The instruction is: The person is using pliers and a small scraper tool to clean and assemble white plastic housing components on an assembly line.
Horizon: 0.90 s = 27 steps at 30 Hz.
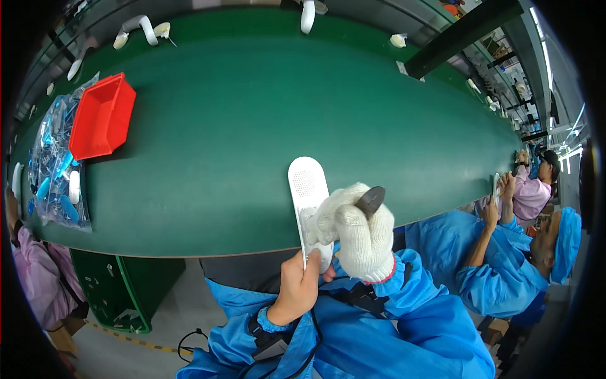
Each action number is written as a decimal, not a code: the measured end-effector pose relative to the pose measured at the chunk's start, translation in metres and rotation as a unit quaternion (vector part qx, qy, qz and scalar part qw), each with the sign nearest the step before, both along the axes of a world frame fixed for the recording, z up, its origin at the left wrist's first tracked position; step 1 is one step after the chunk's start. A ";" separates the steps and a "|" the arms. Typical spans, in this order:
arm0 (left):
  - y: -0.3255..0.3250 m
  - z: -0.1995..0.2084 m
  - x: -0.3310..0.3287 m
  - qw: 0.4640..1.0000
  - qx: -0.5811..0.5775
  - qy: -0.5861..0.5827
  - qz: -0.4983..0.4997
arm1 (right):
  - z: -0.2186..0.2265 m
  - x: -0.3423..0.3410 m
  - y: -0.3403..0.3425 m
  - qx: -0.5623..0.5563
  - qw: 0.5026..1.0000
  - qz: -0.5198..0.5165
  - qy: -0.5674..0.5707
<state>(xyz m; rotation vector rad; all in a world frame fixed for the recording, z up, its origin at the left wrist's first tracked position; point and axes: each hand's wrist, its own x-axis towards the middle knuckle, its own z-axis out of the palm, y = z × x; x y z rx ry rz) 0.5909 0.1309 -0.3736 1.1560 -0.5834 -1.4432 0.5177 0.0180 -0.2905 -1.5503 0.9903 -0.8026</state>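
Observation:
A long white plastic piece (308, 189) with rounded ends and a patch of small holes stands tilted at the near edge of the green table. My left hand (298, 284) is bare and closed around its lower end, thumb on the front. My right hand (363, 234), in a white knitted glove, is closed in a fist. From the top of that fist sticks a dark, rounded tool handle (371, 201); its other end is hidden by the glove. Gloved fingertips overlap the middle of the white piece, and I cannot see what lies beneath them.
A red bin (103, 120) and a clear bag of blue and white parts (60, 164) lie at the left. White curved parts (307, 16) line the far edge. A black post (461, 38) rises far right. Beside me at the right, a co-worker in blue (499, 265) handles a part.

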 end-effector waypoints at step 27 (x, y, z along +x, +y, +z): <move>-0.054 0.035 0.112 0.912 -0.171 -0.329 0.179 | 0.074 0.163 -0.252 -0.484 0.732 -0.003 0.480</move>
